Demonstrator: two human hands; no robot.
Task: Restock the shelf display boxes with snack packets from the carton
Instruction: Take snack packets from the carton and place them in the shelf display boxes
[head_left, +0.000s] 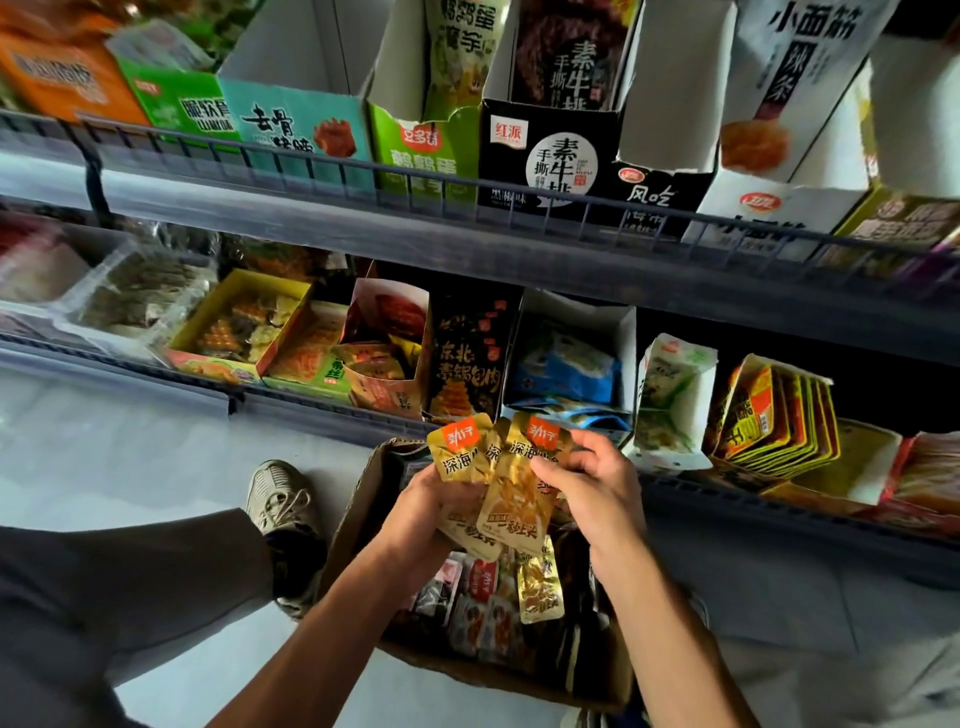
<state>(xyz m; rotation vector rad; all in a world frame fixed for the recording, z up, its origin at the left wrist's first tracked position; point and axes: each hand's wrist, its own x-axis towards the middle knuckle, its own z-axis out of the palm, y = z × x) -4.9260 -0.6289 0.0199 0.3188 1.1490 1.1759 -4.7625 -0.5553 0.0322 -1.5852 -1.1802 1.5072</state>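
Observation:
Above the brown carton (358, 514) on the floor, both hands hold a fanned bunch of gold snack packets (511, 483) with orange labels. My left hand (441, 499) grips the bunch from below and the left. My right hand (592, 483) pinches the front packets from the right. Inside the carton lie one more gold packet (540, 587) and several red and white packets (472, 587). Open display boxes stand in a row on the lower shelf just behind the hands, among them a white box with blue packets (566, 364).
The upper shelf (467, 234) with a wire rail carries tall display boxes. At the lower shelf's right stands a stack of yellow-red packets (779, 415). My left leg and shoe (283, 499) are planted on the pale floor left of the carton.

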